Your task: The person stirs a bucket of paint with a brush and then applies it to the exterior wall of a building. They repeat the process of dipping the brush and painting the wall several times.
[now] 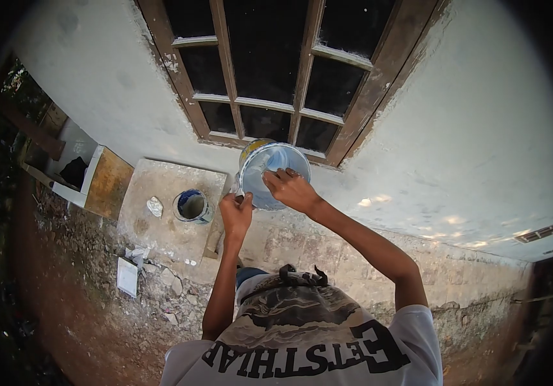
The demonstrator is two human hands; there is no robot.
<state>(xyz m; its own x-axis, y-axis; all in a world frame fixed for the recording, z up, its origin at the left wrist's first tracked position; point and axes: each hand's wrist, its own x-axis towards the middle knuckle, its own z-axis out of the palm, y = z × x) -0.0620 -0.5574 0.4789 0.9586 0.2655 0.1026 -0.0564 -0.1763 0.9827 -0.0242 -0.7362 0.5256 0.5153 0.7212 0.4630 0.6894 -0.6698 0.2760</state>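
A pale blue-white bucket (274, 201) with a coated inner wall and a yellow patch outside is tilted below the window, its mouth toward me. At its left rim is my left hand (236, 211), closed around a small greyish piece that I cannot make out clearly. My right hand (289, 190) reaches over the bucket's mouth with curled fingers. Whatever those fingertips pinch is hidden or too small to name. To the left, a smaller paint-smeared pail (193, 206) holds greyish material and stands on a pale slab.
A brown wooden window frame (300, 83) with dark panes rises ahead in a white wall (456, 122). The slab (154, 235) carries a whitish lump (154, 206). Left of it stands an open box-like unit (107, 183). Rubble and a white square piece (127, 277) lie on the ground.
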